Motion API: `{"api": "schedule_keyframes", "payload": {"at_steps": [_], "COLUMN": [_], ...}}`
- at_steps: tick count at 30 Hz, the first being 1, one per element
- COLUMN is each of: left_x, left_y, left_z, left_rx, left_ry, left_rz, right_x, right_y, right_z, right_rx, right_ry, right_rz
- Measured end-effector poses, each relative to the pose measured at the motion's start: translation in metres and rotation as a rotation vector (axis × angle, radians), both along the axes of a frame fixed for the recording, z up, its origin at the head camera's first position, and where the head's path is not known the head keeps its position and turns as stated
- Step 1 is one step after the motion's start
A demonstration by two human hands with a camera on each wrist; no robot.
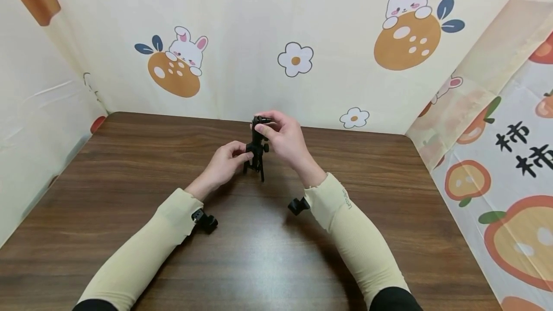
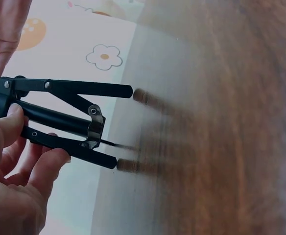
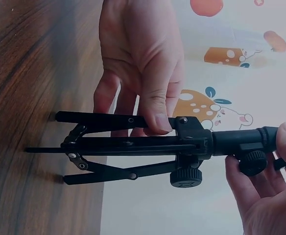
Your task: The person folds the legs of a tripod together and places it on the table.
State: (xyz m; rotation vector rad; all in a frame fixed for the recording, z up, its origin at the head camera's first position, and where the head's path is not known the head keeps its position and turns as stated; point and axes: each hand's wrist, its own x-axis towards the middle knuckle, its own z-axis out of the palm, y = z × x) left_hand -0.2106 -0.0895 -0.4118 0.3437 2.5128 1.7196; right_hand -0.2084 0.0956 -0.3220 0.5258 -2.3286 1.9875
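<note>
A small black tripod (image 1: 258, 152) is held upright at the far middle of the table, its legs spread only a little and its feet close to the surface. The left hand (image 1: 224, 164) grips it low; in the right wrist view the left thumb (image 3: 158, 123) presses on one leg near the top hinge. Higher up, the right hand (image 1: 288, 140) holds the tripod's head between thumb and fingers. A ribbed knob (image 3: 186, 177) sticks out at the leg collar, and a second knob (image 3: 253, 162) sits near the right fingers. Metal braces (image 2: 95, 128) link the legs to the centre column.
The brown wood-grain table (image 1: 242, 263) meets a cream curtain (image 1: 242, 23) printed with rabbits, fruit and flowers just behind the tripod. Printed cloth (image 1: 510, 176) hangs along the right side. Small black wrist cameras (image 1: 205, 221) sit on both cream sleeves.
</note>
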Motion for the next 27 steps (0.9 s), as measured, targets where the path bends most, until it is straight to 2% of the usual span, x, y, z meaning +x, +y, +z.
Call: {"api": "schedule_keyframes", "payload": {"at_steps": [7,14,17,22,27], "left_x": [-0.0004,0.0029,0.0041,0.0042,0.0061], "left_y": [-0.0006,0.0032,0.0042,0.0047,0.0049], "left_z": [0.0014,0.0013,0.0019,0.0014,0.0005], "left_rx": [0.029,0.169,0.124,0.075,0.060], "left_ry": [0.015,0.008,0.032,0.055,0.047], "left_rz": [-0.015,0.037,0.059,0.056,0.065], "right_x": [0.0000,-0.0007,-0.0007,-0.0005,-0.0001], "right_y": [0.0021,0.0031,0.0033,0.0038,0.0045], "right_z": [0.0028,0.0034,0.0029,0.0013,-0.0002], "right_rx": [-0.010,-0.021,-0.021,-0.018,-0.003], "right_ry": [-0.005,-0.007,-0.007,-0.003,-0.016], "right_rz": [0.008,0.021,0.025,0.026,0.032]}}
